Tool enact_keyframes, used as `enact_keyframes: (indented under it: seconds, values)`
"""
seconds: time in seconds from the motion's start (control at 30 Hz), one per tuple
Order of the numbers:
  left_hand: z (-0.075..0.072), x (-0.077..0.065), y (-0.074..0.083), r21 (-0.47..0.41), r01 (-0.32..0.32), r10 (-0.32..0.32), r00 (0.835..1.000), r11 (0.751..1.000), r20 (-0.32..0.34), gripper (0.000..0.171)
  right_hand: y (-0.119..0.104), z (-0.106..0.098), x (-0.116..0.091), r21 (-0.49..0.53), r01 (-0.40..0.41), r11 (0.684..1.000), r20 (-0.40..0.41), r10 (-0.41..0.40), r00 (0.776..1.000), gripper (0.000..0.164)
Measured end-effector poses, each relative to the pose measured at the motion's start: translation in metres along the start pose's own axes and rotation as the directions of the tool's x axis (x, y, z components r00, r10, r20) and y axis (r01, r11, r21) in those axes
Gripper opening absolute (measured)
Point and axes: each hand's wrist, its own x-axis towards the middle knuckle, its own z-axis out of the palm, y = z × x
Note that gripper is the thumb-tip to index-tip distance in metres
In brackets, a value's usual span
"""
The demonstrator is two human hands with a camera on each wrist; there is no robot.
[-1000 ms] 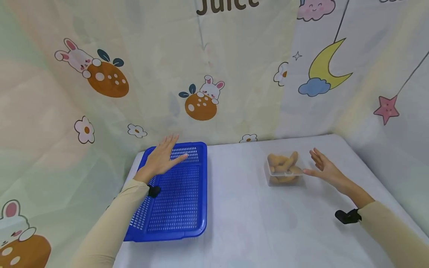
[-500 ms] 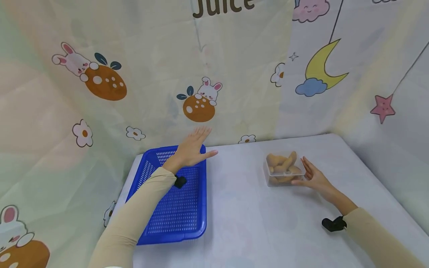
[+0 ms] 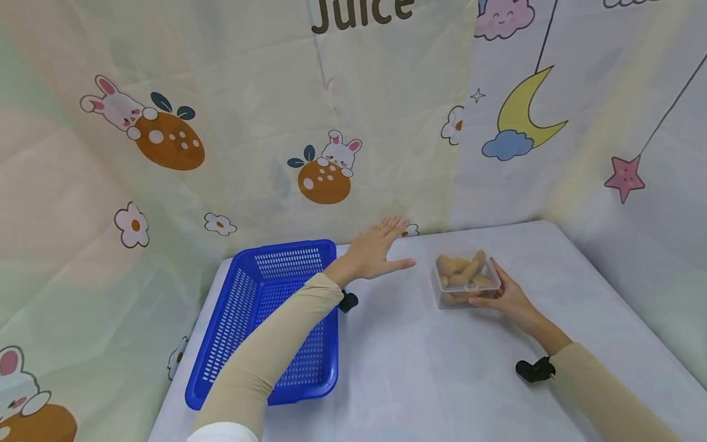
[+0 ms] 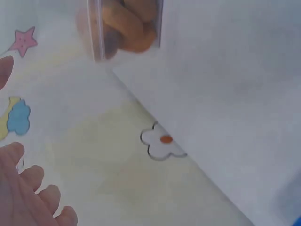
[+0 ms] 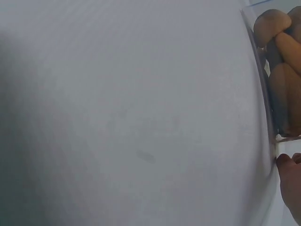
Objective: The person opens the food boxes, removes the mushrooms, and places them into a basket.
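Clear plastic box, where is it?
Head view: the box is right of centre on the white table, right hand at its right side, blue plastic basket farther left.

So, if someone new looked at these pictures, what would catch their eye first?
Probably the bright blue basket on the left of the table. Next, the clear container of brown pieces further right, its right side gripped by the right hand, while the left hand spreads between the two. Behind hangs a cartoon-printed backdrop.

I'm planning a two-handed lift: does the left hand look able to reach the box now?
Probably yes: the left hand is empty, and nothing shows between it and the box; the right hand is on the opposite side.
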Motion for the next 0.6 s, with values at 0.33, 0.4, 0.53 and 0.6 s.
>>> enact_keyframes:
  seconds: [0.33, 0.4, 0.53, 0.6]
  values:
    - [0.037, 0.032, 0.05, -0.058, -0.093, 0.098, 0.992, 0.994, 0.085, 0.084, 0.001, 0.008, 0.005, 0.005, 0.077, 0.997, -0.004, -0.077, 0.997, 0.105]
    - [0.047, 0.038, 0.059, -0.073, -0.106, 0.113, 0.989, 0.992, 0.098, 0.082, 0.001, 0.007, 0.004, -0.003, 0.082, 0.997, -0.003, -0.082, 0.997, 0.103]
    - [0.061, 0.049, 0.075, -0.048, -0.122, 0.126, 0.987, 0.991, 0.097, 0.079, 0.003, 0.005, 0.004, -0.029, 0.082, 0.996, 0.004, -0.082, 0.997, 0.101]
    - [0.066, 0.054, 0.082, -0.021, -0.129, 0.13, 0.988, 0.991, 0.082, 0.077, 0.004, 0.004, 0.003, -0.026, 0.078, 0.997, 0.003, -0.078, 0.997, 0.1]
